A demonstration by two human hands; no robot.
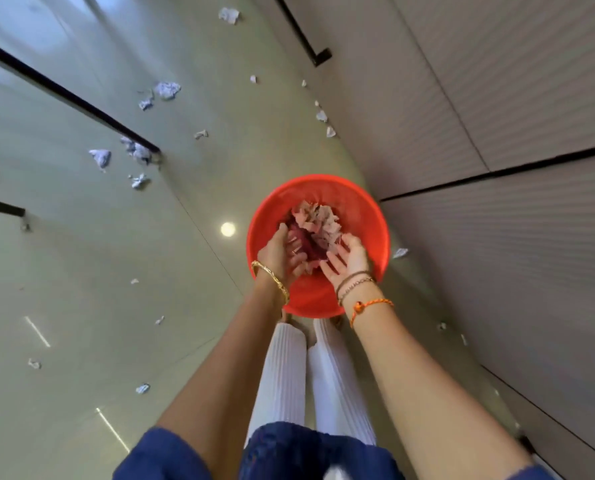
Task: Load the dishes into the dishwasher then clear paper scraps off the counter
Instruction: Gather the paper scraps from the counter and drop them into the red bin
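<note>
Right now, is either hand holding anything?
Neither grips: the left hand and right hand are open above the red bin, with paper scraps between them.

Blue short sleeves [164, 455] and white ribbed trousers [282, 372]; a gold bangle [270, 282] on the left wrist; thin bracelets [353, 284] and an orange thread band [370, 306] on the right.

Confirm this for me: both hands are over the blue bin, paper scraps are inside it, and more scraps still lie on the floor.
One thing is off: the bin is red, not blue, as the head view shows. The rest holds: the left hand and right hand are over it, paper scraps inside, more floor scraps left.
</note>
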